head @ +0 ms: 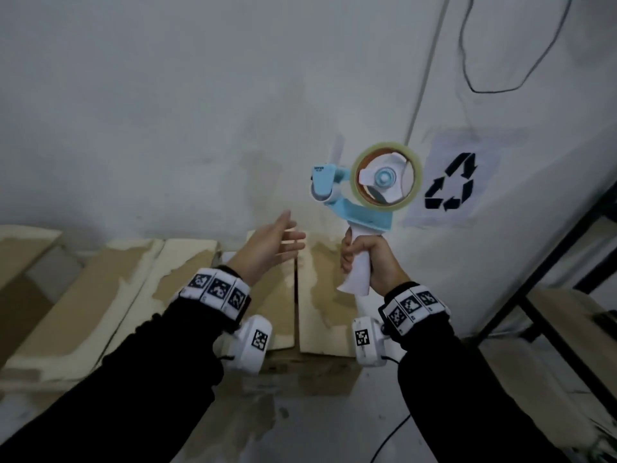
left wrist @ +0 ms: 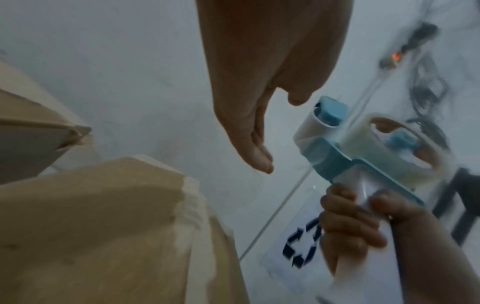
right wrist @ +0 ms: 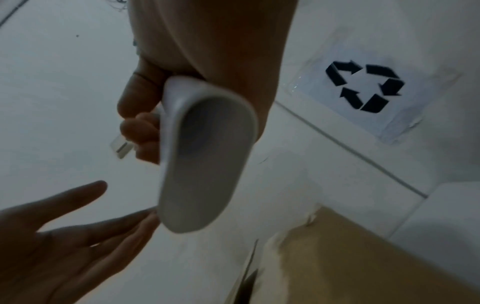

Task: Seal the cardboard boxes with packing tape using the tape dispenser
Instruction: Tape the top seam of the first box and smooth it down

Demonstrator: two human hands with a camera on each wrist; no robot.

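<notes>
My right hand [head: 362, 259] grips the white handle of a blue and white tape dispenser [head: 364, 185], held upright in the air above a cardboard box [head: 320, 295]. A roll of clear tape [head: 387, 177] sits on its hub. The box's two top flaps are closed, with a dark seam between them. My left hand [head: 270, 248] hovers over the box with fingers straight, empty, a little left of the dispenser handle [right wrist: 205, 156]. The left wrist view shows the dispenser [left wrist: 369, 156] and my right hand [left wrist: 355, 224] around its handle.
More cardboard boxes [head: 100, 295] with worn, pale tops lie to the left. A recycling-symbol sheet [head: 452, 182] is taped to the white floor. A black metal rack [head: 547, 285] stands at the right, and a black cable [head: 500, 71] loops above.
</notes>
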